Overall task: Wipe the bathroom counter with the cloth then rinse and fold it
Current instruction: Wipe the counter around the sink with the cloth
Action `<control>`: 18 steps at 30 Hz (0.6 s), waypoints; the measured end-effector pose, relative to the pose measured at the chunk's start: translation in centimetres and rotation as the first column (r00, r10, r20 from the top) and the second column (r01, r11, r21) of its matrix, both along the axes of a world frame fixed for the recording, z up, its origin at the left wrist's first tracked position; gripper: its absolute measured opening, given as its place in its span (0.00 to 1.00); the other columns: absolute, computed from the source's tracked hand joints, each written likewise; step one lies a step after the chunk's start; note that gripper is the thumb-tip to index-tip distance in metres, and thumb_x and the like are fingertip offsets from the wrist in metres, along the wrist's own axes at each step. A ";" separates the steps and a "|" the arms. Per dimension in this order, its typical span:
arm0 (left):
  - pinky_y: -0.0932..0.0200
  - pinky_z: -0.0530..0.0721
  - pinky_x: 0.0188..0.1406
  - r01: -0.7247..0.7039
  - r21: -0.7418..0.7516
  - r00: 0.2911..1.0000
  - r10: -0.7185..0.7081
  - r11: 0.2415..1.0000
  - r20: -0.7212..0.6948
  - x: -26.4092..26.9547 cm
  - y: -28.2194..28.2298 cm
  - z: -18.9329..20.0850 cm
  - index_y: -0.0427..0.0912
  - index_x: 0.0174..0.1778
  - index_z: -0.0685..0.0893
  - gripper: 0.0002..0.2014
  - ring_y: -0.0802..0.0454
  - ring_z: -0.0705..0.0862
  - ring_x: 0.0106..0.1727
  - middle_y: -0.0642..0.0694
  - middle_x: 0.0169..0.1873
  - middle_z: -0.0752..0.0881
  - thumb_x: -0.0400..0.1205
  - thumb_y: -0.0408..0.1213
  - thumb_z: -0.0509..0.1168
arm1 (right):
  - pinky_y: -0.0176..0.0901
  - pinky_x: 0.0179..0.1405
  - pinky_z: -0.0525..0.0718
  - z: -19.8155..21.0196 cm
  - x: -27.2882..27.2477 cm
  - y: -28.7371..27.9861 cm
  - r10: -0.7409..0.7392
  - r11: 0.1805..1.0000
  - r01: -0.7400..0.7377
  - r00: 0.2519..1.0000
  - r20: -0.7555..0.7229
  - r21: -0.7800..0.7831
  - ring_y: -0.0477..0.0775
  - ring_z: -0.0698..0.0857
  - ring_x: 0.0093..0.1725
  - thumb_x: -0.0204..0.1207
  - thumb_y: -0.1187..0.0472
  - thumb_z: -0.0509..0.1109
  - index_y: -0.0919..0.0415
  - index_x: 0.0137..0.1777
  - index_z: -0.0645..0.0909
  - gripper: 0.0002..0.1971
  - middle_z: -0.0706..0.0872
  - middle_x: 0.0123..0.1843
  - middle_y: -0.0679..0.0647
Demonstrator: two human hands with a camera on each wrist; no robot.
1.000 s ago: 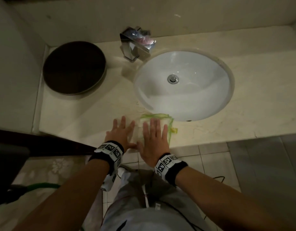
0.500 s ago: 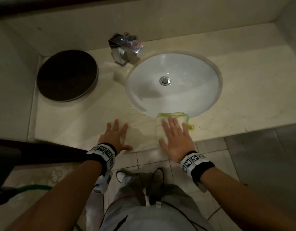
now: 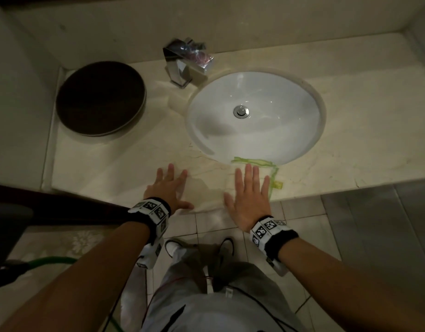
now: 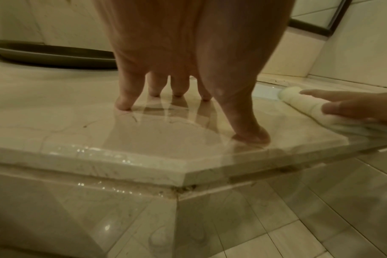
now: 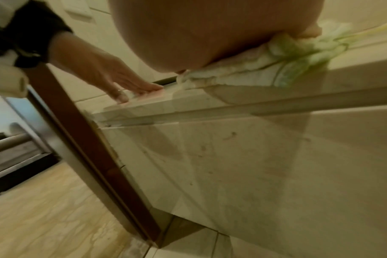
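A white cloth (image 3: pixel 266 167) with a green edge lies flat on the beige marble counter (image 3: pixel 350 152), at the front rim of the sink (image 3: pixel 254 92). My right hand (image 3: pixel 248 192) presses on it with straight fingers, covering most of it. In the right wrist view my palm (image 5: pixel 210 34) sits on the bunched cloth (image 5: pixel 287 57) near the counter's front edge. My left hand (image 3: pixel 169 188) rests flat on the bare, wet counter to the cloth's left, fingers spread (image 4: pixel 126 103). The cloth (image 4: pixel 303 103) also shows at the right of the left wrist view.
A chrome faucet (image 3: pixel 186 61) stands behind the sink's left side. A dark round tray (image 3: pixel 100 99) fills the counter's back left corner. Walls close the back and left. A tiled floor (image 3: pixel 302 212) lies below the front edge, with a green hose (image 3: pixel 51 261) at lower left.
My right hand has slid the cloth to the right along the front edge, away from my left hand. The left hand has stayed flat on the counter.
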State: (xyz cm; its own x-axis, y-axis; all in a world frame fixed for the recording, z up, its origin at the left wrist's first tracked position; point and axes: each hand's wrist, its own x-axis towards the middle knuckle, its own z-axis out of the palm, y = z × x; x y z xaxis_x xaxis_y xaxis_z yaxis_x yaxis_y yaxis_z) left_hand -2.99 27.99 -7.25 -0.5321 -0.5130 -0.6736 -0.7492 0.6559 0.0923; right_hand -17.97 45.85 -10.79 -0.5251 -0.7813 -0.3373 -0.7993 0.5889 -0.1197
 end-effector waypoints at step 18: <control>0.37 0.56 0.81 -0.009 0.026 1.000 0.009 1.000 0.001 0.1 -0.4 -0.5 0.63 0.82 0.35 0.55 0.41 0.36 0.84 0.49 0.83 0.32 0.71 0.65 0.69 | 0.67 0.82 0.44 -1.2 -0.2 0.9 0.159 0.982 -0.157 0.987 0.009 -0.103 0.58 0.43 0.86 0.80 0.36 0.46 0.59 0.86 0.45 0.40 0.45 0.88 0.58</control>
State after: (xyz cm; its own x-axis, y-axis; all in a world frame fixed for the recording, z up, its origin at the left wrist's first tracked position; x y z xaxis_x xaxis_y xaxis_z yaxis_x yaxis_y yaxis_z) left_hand -2.84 27.56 -7.79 -0.5269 -0.5002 -0.6872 -0.7552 0.6464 0.1087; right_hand -18.14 46.78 -11.94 -0.3871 -0.8848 -0.2593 -0.8787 0.4392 -0.1870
